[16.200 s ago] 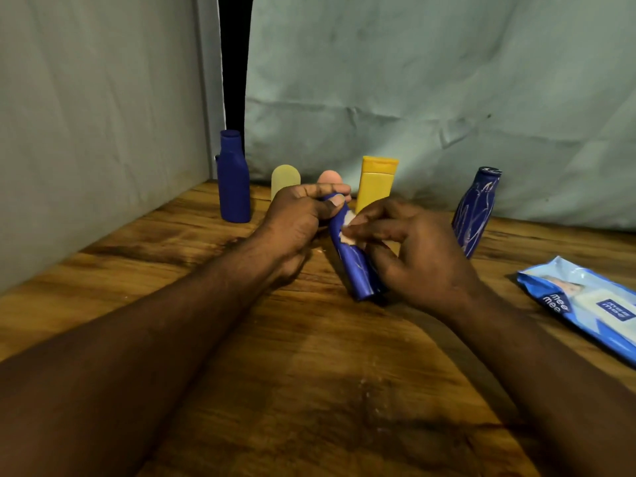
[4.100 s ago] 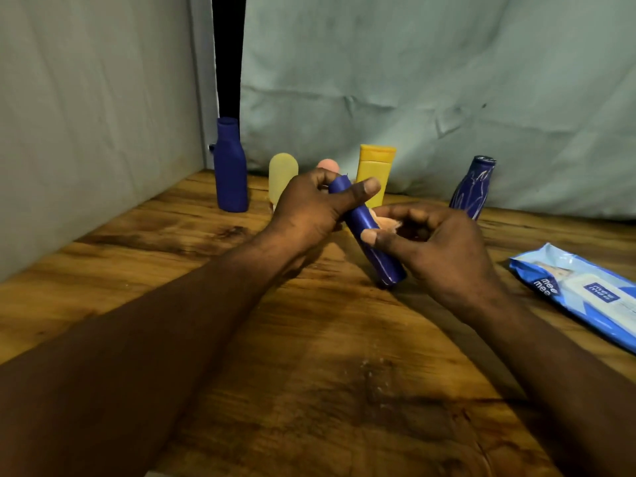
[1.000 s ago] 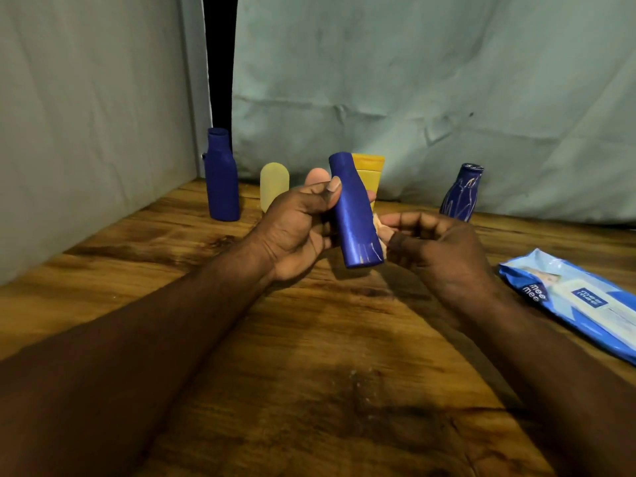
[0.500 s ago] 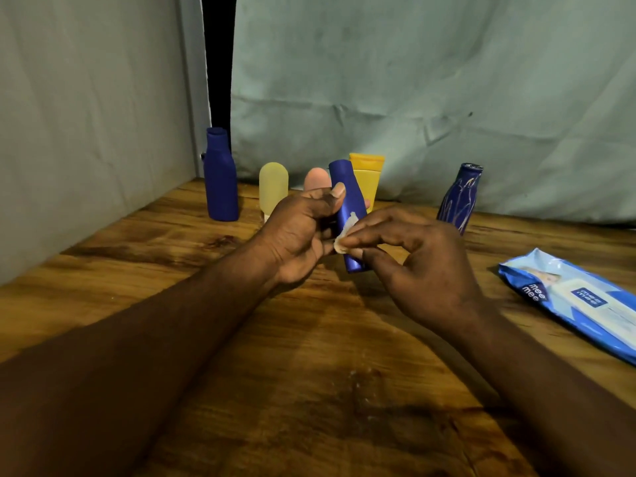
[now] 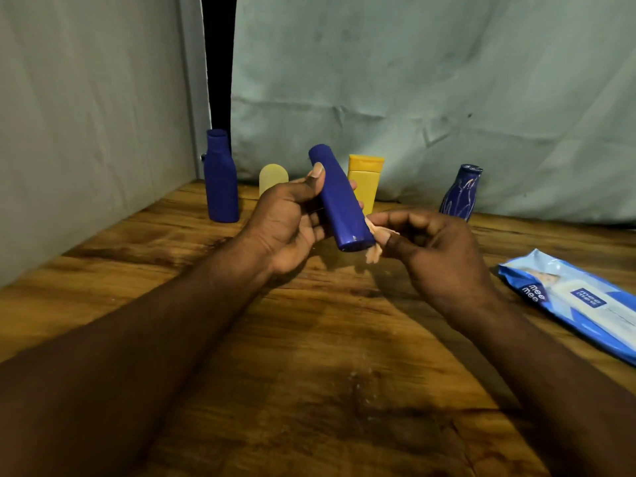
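Wooden table [image 5: 309, 339] below, the left hand [image 5: 289, 225] wraps thumb and fingers round a tilted blue bottle [image 5: 339, 204] held above it, a pale scrap [image 5: 377, 246] at the bottle's lower end pinched by the right hand [image 5: 437, 249], wipes pack [image 5: 578, 301] lying far right.

Smooth, faintly sheened plastic on the dark blue cylindrical bottle [image 5: 339, 201]. The pale crumpled scrap [image 5: 375, 244] looks limp and matt. The brown wooden desk [image 5: 309, 339] shows streaky, worn grain. The blue-and-white wipes packet [image 5: 578, 304] is glossy film. The grey-green cloth backdrop [image 5: 413, 70] is creased and matt.
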